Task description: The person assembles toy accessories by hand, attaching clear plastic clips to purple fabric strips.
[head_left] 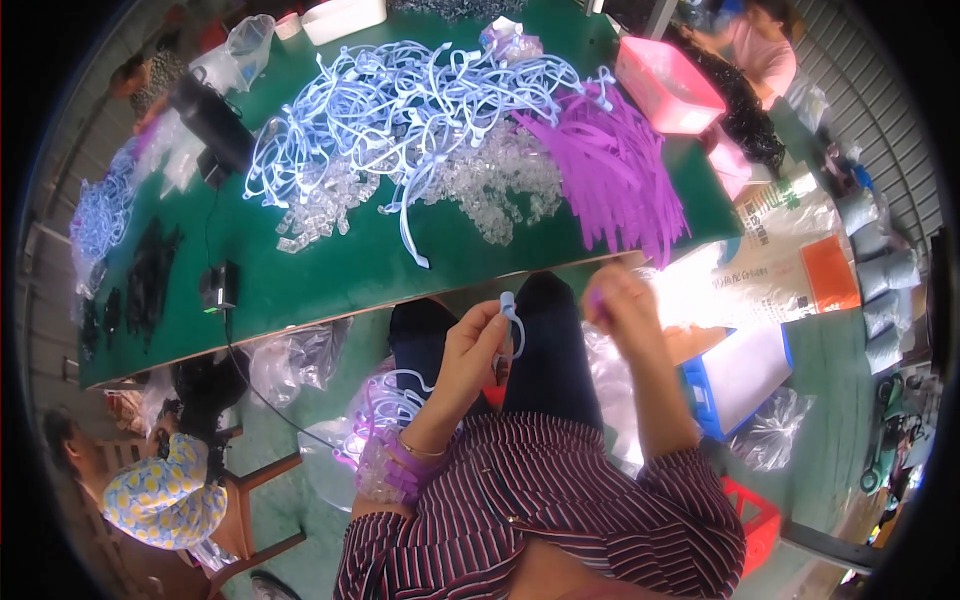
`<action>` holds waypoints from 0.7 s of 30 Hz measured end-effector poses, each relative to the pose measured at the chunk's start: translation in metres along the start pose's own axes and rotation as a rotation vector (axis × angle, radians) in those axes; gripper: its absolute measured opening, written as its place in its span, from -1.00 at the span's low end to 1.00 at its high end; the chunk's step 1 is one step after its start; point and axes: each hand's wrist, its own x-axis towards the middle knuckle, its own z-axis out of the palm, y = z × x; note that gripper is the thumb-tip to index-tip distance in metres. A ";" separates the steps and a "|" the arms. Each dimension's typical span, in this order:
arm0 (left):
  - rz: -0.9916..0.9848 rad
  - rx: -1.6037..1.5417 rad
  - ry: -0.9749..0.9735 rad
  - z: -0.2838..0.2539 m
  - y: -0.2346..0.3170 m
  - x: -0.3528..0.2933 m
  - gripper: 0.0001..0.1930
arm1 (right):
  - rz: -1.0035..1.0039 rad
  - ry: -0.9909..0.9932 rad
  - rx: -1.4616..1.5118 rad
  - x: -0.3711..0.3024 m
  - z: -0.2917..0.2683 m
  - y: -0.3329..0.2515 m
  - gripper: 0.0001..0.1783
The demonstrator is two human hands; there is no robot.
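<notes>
My left hand is closed in front of my lap, pinching a light blue looped strap with its thick end standing up past the fingertips. Below those fingers shows a red-ended thing, partly hidden. My right hand is raised to the right, its fingers drawn together and blurred; a bit of purple shows at the fingertips, but I cannot make out what it is. Close beyond it, flat purple strips fan over the table's edge. Purple bands and clear plastic hang around my left forearm.
On the green table lie a tangled heap of light blue straps, clear plastic pieces and a pink basket. A cable runs from a small black box. A co-worker sits at lower left. A blue-edged white container stands right.
</notes>
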 end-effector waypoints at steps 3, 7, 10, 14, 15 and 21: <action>-0.011 0.026 0.002 0.004 -0.005 -0.005 -0.74 | 0.239 -0.076 -0.112 -0.013 0.025 0.018 -0.79; 0.055 0.081 -0.058 0.007 -0.014 -0.009 -0.73 | 0.161 -0.038 -0.082 -0.022 0.040 0.044 -0.87; -0.032 0.008 -0.054 0.005 -0.010 -0.013 -0.74 | 0.065 -0.004 -0.102 -0.024 0.043 0.061 -0.90; 0.045 0.066 -0.034 -0.002 -0.011 -0.015 -0.75 | -0.024 -0.034 -0.174 -0.029 0.050 0.067 -0.90; 0.060 0.060 -0.024 -0.002 -0.010 -0.014 -0.75 | -0.040 -0.061 -0.165 -0.030 0.052 0.067 -0.90; 0.065 -0.094 0.085 -0.008 -0.012 -0.014 -0.76 | 0.013 -0.027 -0.251 -0.029 0.063 0.054 -0.88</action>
